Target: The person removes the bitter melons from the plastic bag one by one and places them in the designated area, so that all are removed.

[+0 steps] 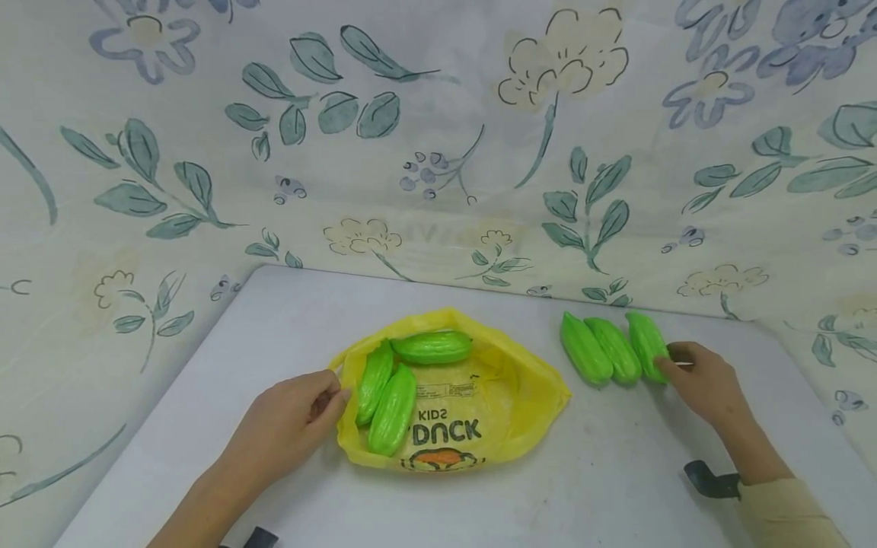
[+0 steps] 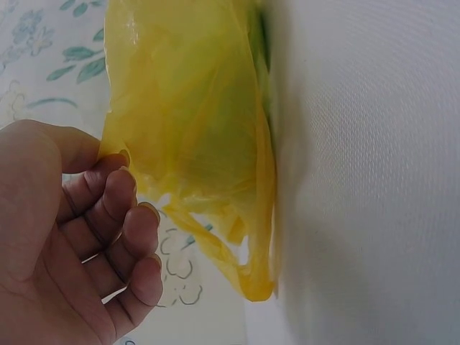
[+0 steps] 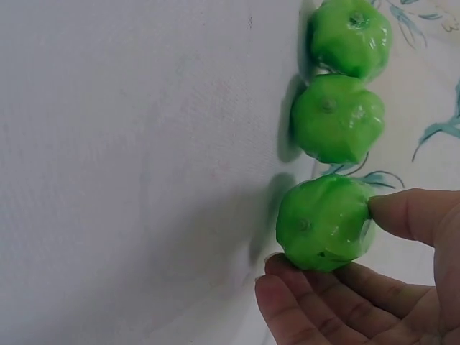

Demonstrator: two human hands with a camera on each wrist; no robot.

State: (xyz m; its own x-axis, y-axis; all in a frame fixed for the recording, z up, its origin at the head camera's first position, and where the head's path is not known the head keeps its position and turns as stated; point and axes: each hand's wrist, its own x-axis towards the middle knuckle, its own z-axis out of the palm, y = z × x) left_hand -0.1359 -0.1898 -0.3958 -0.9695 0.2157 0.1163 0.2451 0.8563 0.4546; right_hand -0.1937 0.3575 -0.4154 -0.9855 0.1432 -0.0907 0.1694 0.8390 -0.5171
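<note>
A yellow plastic bag [image 1: 510, 396] lies with its mouth open on the white table, three green ridged gourds [image 1: 432, 347] inside it. My left hand [image 1: 288, 422] pinches the bag's left rim between thumb and forefinger; the other fingers are loosely curled in the left wrist view. On the right, my right hand [image 1: 706, 388] holds the rightmost gourd [image 3: 316, 223] of three outside the bag, thumb on one side and fingers on the other. Two more gourds, the middle one [image 1: 614, 350] and the left one [image 1: 585, 350], lie side by side just left of it.
The white table [image 1: 582, 487] ends at the back against a wall covering [image 1: 452, 236] printed with leaves and flowers. Dark strap ends [image 1: 712, 481] stick out near both wrists. Bare tabletop lies between the bag and the right-hand gourds.
</note>
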